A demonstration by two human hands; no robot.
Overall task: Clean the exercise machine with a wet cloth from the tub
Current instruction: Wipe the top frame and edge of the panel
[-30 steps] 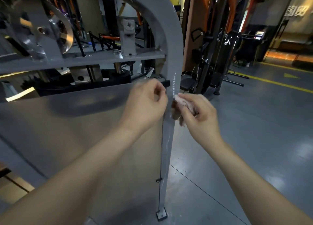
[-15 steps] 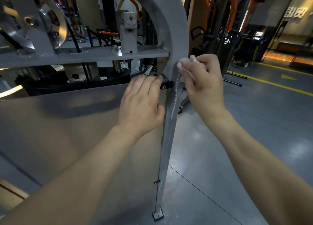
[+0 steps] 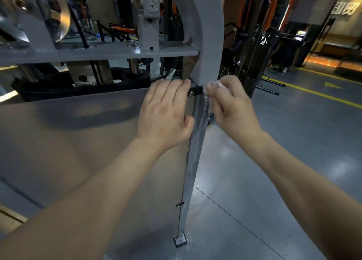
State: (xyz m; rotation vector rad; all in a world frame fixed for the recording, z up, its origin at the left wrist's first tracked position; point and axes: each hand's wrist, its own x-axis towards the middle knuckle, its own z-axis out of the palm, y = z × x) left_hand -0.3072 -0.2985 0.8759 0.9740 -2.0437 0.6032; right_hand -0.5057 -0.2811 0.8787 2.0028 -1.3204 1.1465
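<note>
The cloth (image 3: 215,84) is pinched against the grey post (image 3: 193,162), at three o'clock from the black bracket (image 3: 195,91), by curled fingers of the right hand (image 3: 233,109) for wiping, while the panel (image 3: 78,142) is seemingly steadied by the left hand (image 3: 166,111), fingers straight.

Grey floor (image 3: 303,122) reflecting overhead light in patches; yellow lines (image 3: 313,93) running across it. Black-and-orange gym machines (image 3: 254,44) standing behind. Lit sign (image 3: 344,9) glowing on the far wall.

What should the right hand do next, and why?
Probably draw the cloth down the post: the right hand presses it at the bracket, and a wet streak runs below it. The left hand rests on the panel.
</note>
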